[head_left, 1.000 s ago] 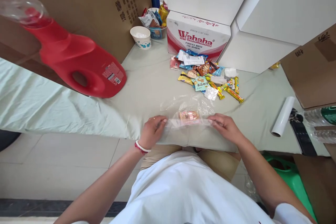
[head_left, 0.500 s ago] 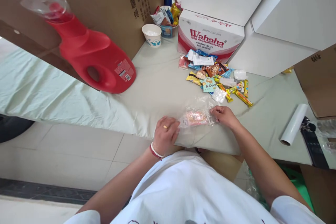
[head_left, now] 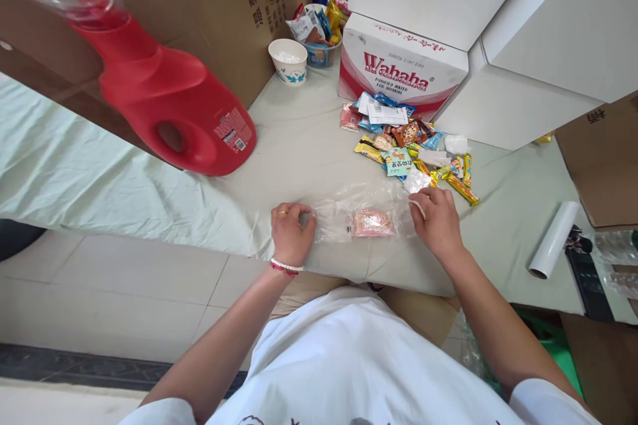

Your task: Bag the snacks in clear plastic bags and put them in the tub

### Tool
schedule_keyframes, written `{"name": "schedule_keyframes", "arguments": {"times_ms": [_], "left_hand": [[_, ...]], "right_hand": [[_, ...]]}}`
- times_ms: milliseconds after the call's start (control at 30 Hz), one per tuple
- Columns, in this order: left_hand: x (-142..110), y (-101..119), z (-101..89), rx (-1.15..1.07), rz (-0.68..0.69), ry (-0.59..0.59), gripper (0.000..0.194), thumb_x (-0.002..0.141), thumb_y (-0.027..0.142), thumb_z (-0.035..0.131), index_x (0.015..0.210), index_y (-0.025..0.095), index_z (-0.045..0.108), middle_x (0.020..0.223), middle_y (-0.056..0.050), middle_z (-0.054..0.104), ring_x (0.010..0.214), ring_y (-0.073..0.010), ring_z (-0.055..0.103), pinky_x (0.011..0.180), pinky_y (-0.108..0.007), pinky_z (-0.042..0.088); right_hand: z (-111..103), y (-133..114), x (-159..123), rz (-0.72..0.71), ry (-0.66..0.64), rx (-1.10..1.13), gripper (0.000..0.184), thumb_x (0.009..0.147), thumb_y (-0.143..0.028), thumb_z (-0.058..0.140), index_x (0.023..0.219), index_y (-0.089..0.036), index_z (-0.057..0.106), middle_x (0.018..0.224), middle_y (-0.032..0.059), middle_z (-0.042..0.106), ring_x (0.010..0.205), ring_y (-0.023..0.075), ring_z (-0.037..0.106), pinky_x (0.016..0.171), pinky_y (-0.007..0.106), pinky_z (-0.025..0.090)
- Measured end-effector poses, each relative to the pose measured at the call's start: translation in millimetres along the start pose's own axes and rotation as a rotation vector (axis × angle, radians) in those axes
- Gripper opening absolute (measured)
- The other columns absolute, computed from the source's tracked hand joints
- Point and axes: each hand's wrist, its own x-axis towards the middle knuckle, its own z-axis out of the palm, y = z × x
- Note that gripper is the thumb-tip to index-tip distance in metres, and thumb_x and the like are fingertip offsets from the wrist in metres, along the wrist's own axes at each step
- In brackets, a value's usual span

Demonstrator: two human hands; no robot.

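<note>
A clear plastic bag (head_left: 331, 220) lies stretched flat across the cloth-covered table near its front edge. On or inside it, I cannot tell which, sits a pink wrapped snack packet (head_left: 373, 222). My left hand (head_left: 293, 229), with a ring and bracelets, pinches the bag's left end between thumb and fingers. At the bag's right end, my right hand (head_left: 436, 218) has its thumb and fingers closed on the plastic. Just beyond the bag is a pile of small wrapped snacks (head_left: 399, 161), with a crumpled clear wrapper (head_left: 417, 180) at its near side.
A red jug (head_left: 174, 106) stands at the left against a cardboard box (head_left: 209, 6). Farther back are a paper cup (head_left: 289, 63), a tub of snacks (head_left: 321, 53) and a Wahaha carton (head_left: 399, 73). A white roll (head_left: 554, 239) lies at the right beside a black object (head_left: 589, 282).
My left hand has moved left and slightly up, drawing the bag out wider. My right hand has shifted slightly right. The pink packet stays in about the same place.
</note>
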Motion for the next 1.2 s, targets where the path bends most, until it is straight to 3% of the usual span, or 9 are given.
{"name": "schedule_keyframes", "arguments": {"times_ms": [167, 300, 433, 533, 633, 800, 900, 967, 1200], "left_hand": [[5, -2, -10.0, 0.037, -0.011, 0.137, 0.024, 0.079, 0.031, 0.064, 0.101, 0.02, 0.065, 0.106, -0.012, 0.059, 0.106, -0.0324, 0.055, 0.095, -0.051, 0.048], [-12, 17, -37.9, 0.071, 0.185, 0.387, 0.022, 0.084, 0.025, 0.059, 0.105, 0.02, 0.066, 0.111, -0.014, 0.06, 0.112, -0.033, 0.056, 0.101, -0.054, 0.042], [-36, 54, -35.8, -0.041, 0.68, -0.079, 0.037, 0.089, 0.02, 0.05, 0.12, 0.032, 0.068, 0.114, -0.006, 0.071, 0.115, -0.0265, 0.062, 0.102, -0.048, 0.04], [-33, 78, -6.5, -0.028, 0.673, -0.348, 0.051, 0.095, 0.016, 0.039, 0.139, 0.028, 0.059, 0.134, -0.008, 0.067, 0.123, -0.0234, 0.061, 0.099, -0.044, 0.043], [-22, 86, 21.0, 0.042, 0.607, -0.419, 0.049, 0.099, 0.016, 0.036, 0.141, 0.024, 0.057, 0.137, -0.01, 0.066, 0.118, -0.0234, 0.063, 0.091, -0.043, 0.045], [-19, 84, 32.7, 0.143, 0.653, -0.476, 0.04, 0.102, 0.02, 0.042, 0.136, 0.026, 0.061, 0.131, -0.008, 0.07, 0.117, -0.0247, 0.06, 0.088, -0.043, 0.042], [-21, 83, 31.5, 0.173, 0.66, -0.477, 0.039, 0.103, 0.02, 0.042, 0.136, 0.026, 0.061, 0.13, -0.007, 0.07, 0.116, -0.0245, 0.059, 0.086, -0.043, 0.042], [-23, 83, 31.3, 0.184, 0.671, -0.47, 0.039, 0.103, 0.022, 0.041, 0.136, 0.026, 0.061, 0.13, -0.006, 0.07, 0.114, -0.0253, 0.058, 0.085, -0.044, 0.042], [-28, 83, 35.7, 0.193, 0.663, -0.403, 0.036, 0.102, 0.02, 0.042, 0.129, 0.024, 0.066, 0.128, -0.007, 0.07, 0.103, -0.0257, 0.06, 0.082, -0.044, 0.045]], "right_hand": [[8, -45, 3, -0.321, -0.326, 0.15, 0.035, 0.103, -0.029, 0.046, 0.129, -0.03, 0.07, 0.132, 0.0078, 0.062, 0.111, 0.0238, 0.059, 0.089, 0.036, 0.052], [31, -60, 8, -0.316, -0.388, 0.095, 0.033, 0.104, -0.028, 0.046, 0.127, -0.029, 0.07, 0.13, 0.0078, 0.064, 0.11, 0.0236, 0.059, 0.088, 0.035, 0.051], [34, -60, 6, -0.286, -0.354, 0.172, 0.03, 0.102, -0.026, 0.05, 0.123, -0.026, 0.072, 0.129, 0.0094, 0.064, 0.112, 0.0237, 0.06, 0.092, 0.036, 0.051], [27, -50, 11, -0.265, -0.401, 0.324, 0.029, 0.098, -0.021, 0.053, 0.12, -0.021, 0.071, 0.126, 0.0104, 0.066, 0.11, 0.0218, 0.063, 0.094, 0.034, 0.051], [19, -32, 32, -0.209, -0.469, 0.357, 0.027, 0.097, -0.019, 0.05, 0.113, -0.018, 0.071, 0.114, 0.0089, 0.071, 0.101, 0.0208, 0.066, 0.09, 0.032, 0.051], [30, -19, 82, -0.167, -0.304, 0.008, 0.041, 0.093, -0.027, 0.059, 0.132, -0.013, 0.064, 0.123, 0.0156, 0.068, 0.117, 0.031, 0.056, 0.102, 0.041, 0.042], [42, -29, 104, -0.159, -0.429, -0.074, 0.052, 0.084, -0.032, 0.073, 0.13, -0.011, 0.064, 0.113, 0.0169, 0.07, 0.115, 0.0328, 0.055, 0.092, 0.037, 0.044], [43, -35, 113, -0.137, -0.512, -0.069, 0.032, 0.085, -0.028, 0.071, 0.113, -0.013, 0.071, 0.096, 0.0117, 0.072, 0.099, 0.0271, 0.06, 0.082, 0.031, 0.043], [3, -46, 68, -0.351, -0.483, -0.036, 0.02, 0.096, -0.026, 0.055, 0.101, -0.02, 0.073, 0.087, 0.0064, 0.066, 0.076, 0.018, 0.059, 0.066, 0.026, 0.036]]}}
